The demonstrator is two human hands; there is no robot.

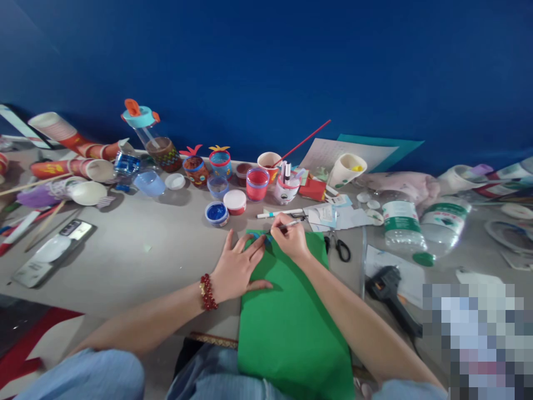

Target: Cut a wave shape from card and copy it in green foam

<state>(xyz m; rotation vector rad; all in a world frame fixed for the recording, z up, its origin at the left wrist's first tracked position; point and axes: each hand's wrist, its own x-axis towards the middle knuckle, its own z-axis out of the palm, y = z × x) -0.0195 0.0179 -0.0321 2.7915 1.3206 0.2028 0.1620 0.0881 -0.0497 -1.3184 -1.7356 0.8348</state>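
Note:
A large green sheet (287,328) lies on the table and hangs over its front edge near my lap. My left hand (236,269) is spread flat on its upper left part, fingertips beside a small blue piece (267,238) whose shape is mostly covered. My right hand (290,240) pinches a slim white pen (292,223) at the sheet's top edge, close to the blue piece. The pen's tip is hidden by my fingers. Just right of the sheet, black-handled scissors (343,251) lie partly covered.
Behind my hands stand a blue paint pot (216,213), a red paint cup (257,184) and decorated cups (195,171). A phone (54,253) lies left. On the right are a glue gun (391,297), a plastic bottle (402,222) and paper scraps (339,216). A blue wall (266,66) rises behind.

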